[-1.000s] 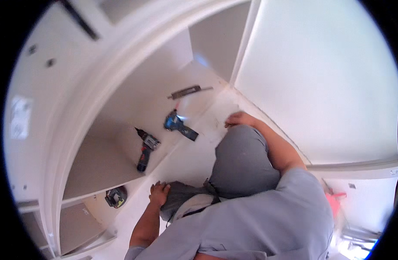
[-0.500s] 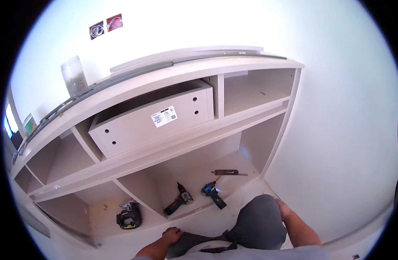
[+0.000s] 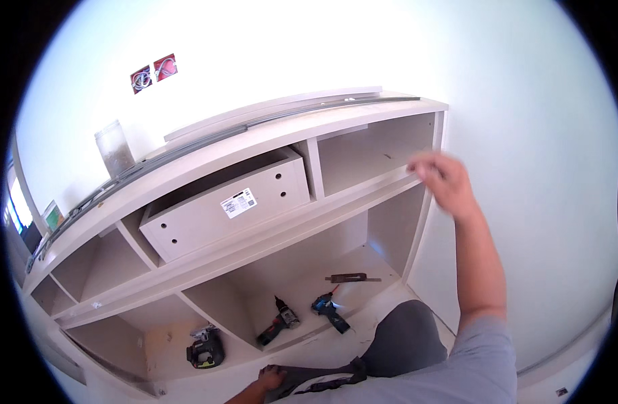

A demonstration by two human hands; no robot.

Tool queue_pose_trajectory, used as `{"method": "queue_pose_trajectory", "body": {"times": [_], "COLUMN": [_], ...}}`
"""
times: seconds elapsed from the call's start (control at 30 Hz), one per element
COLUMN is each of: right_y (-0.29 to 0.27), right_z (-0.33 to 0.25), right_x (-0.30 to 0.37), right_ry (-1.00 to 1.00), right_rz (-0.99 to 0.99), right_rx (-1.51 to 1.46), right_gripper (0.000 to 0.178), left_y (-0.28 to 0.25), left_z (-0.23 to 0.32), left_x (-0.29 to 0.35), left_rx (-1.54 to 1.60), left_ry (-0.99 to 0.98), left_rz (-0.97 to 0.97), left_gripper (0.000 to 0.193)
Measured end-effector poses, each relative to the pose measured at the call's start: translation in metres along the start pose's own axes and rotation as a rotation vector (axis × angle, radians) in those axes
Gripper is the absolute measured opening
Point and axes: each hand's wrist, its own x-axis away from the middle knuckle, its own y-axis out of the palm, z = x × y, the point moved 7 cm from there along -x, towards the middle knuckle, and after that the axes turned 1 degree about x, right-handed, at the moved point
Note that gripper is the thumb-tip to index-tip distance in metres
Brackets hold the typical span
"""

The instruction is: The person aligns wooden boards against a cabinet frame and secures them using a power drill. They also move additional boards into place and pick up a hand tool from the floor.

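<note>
My right hand (image 3: 445, 180) is raised in front of the right end of a pale cabinet (image 3: 363, 195), just below its upper right compartment. Its fingers are bent and smeared by motion, so what they hold, if anything, does not show. My left hand (image 3: 273, 377) lies over my left thigh with loosely spread fingers and nothing in it. In the upper right compartment lies a small thin dark piece (image 3: 387, 156). To its left, a drawer box (image 3: 208, 219) with a white label and several dark holes sits tilted in its opening.
On the lower shelf lie a black jigsaw (image 3: 206, 348), a drill (image 3: 280, 322), a blue cordless driver (image 3: 330, 312) and a brown-handled tool (image 3: 352, 277). Grey strips (image 3: 208, 139) and a clear jar (image 3: 115, 149) rest on top. Red wall boxes (image 3: 141, 80) hold loose wires.
My right hand has left my right knee and risen to the cabinet's upper right side. My left hand stays on my thigh. The view has shifted slightly.
</note>
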Motion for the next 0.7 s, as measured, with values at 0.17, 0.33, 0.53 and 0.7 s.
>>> {"method": "queue_pose_trajectory", "body": {"times": [0.17, 0.33, 0.53, 0.7], "right_y": [0.022, 0.069, 0.090, 0.067], "right_z": [0.060, 0.170, 0.188, 0.129], "right_x": [-0.077, -0.092, -0.089, -0.001], "right_ry": [0.268, 0.422, 0.378, 0.288], "right_rz": [-0.050, -0.171, -0.025, 0.176], "right_rx": [0.429, 0.704, 0.529, -0.173], "right_gripper": [0.030, 0.036, 0.028, 0.009], "left_y": [0.011, -0.010, -0.038, -0.031], "left_z": [-0.036, 0.004, 0.007, 0.008], "left_x": [0.013, 0.021, 0.055, 0.040], "left_rx": [-0.205, 0.171, 0.254, 0.271], "left_ry": [0.038, -0.009, -0.046, -0.165], "left_rz": [0.229, 0.183, 0.301, 0.201], "left_gripper": [0.069, 0.070, 0.062, 0.055]}}
